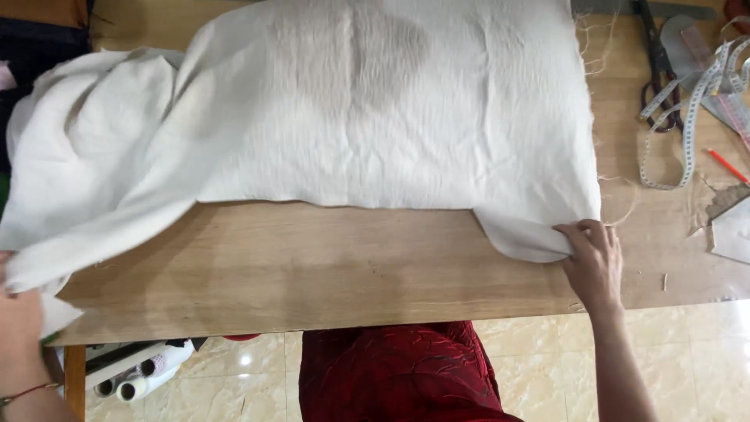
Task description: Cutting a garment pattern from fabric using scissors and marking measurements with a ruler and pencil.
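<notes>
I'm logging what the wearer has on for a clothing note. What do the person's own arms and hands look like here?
Both forearms are bare, with no sleeves in view, and neither hand wears a glove. The right hand shows no ring, watch or band. The left hand, partly cut off by the picture's edge, has a thin red thread bracelet around its wrist.

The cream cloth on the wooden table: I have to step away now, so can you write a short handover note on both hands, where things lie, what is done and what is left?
Right hand: pinching the near right corner of the large cream woven cloth.
Left hand: at the far left edge, gripping the cloth's bunched left end.
Cloth: right part lies flat on the light wooden table; left part is lifted and folded over.
Aside at right: dark scissors, white tape measure, red pencil.
Done: right side spread. Left: left side is not yet flat.
</notes>
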